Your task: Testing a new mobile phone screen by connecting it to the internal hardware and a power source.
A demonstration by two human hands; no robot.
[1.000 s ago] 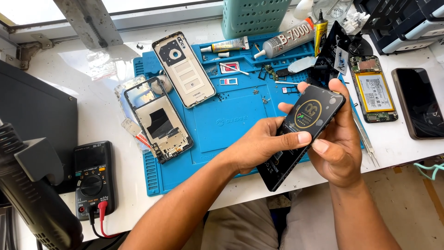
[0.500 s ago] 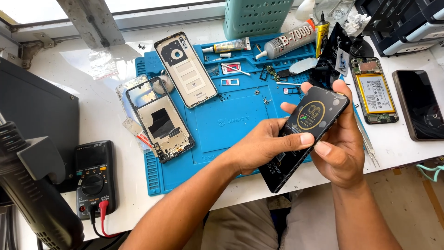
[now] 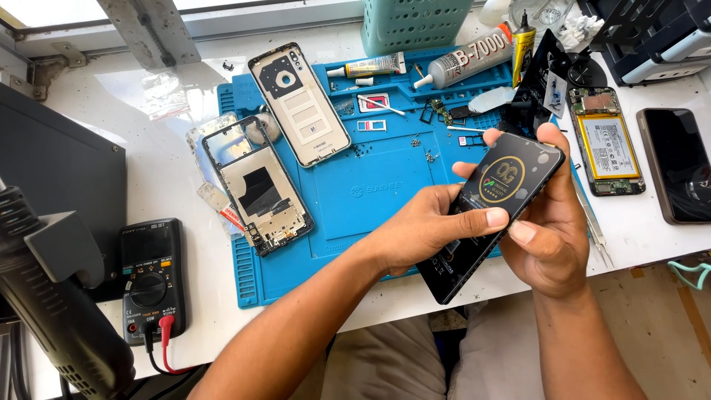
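Note:
Both hands hold a black phone screen panel (image 3: 498,200) with a round gold sticker, tilted over the right edge of the blue work mat (image 3: 370,185). My left hand (image 3: 422,230) grips it from the left with the thumb on its face. My right hand (image 3: 548,222) cups it from the right, thumb on its lower edge and fingertips over the top corner. On the mat to the left lie a phone middle frame (image 3: 259,185) and a pale back cover (image 3: 300,104).
A multimeter (image 3: 152,278) with red and black leads sits at the front left beside a dark hot-air tool (image 3: 52,296). An opened phone with a battery (image 3: 606,141) and a dark phone (image 3: 678,163) lie right. Glue tubes (image 3: 466,59), a teal basket (image 3: 415,22) and tweezers (image 3: 592,222) are nearby.
The screen panel and both hands have shifted slightly; the grip stays the same. Nothing on the mat has moved.

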